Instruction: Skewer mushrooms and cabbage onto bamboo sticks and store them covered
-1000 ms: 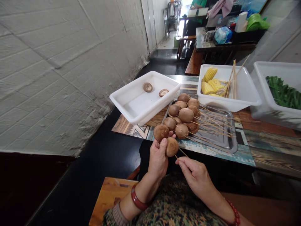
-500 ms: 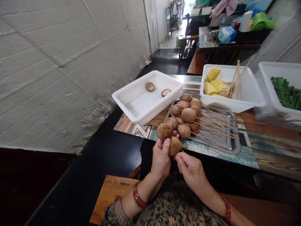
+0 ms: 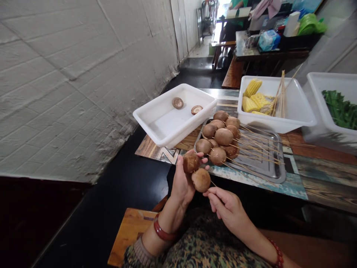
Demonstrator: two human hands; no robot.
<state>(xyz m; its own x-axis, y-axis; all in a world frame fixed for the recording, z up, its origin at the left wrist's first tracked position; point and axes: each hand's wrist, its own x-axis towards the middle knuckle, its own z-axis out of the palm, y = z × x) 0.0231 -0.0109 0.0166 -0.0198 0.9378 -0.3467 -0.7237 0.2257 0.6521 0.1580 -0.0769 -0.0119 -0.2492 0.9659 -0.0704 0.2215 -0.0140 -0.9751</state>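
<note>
My left hand (image 3: 181, 182) grips a brown mushroom (image 3: 190, 162) near the table's front edge. A second mushroom (image 3: 201, 180) sits just below it on the same thin bamboo skewer (image 3: 213, 184). My right hand (image 3: 225, 204) pinches the skewer's lower end, just right of the second mushroom. Directly beyond my hands, a steel tray (image 3: 264, 160) holds a pile of skewered mushrooms (image 3: 220, 136), sticks pointing right.
A white tub (image 3: 164, 126) with two loose mushrooms (image 3: 177, 102) overhangs the table's left edge. Another tub (image 3: 292, 115) holds corn pieces (image 3: 252, 97) and spare skewers. A third tub (image 3: 318, 130) with green leaves is far right. A white wall runs along the left; cluttered tables stand behind.
My left hand turned and lowered slightly, tilting the skewer so both mushrooms now show side by side. My right hand slid a little down the stick.
</note>
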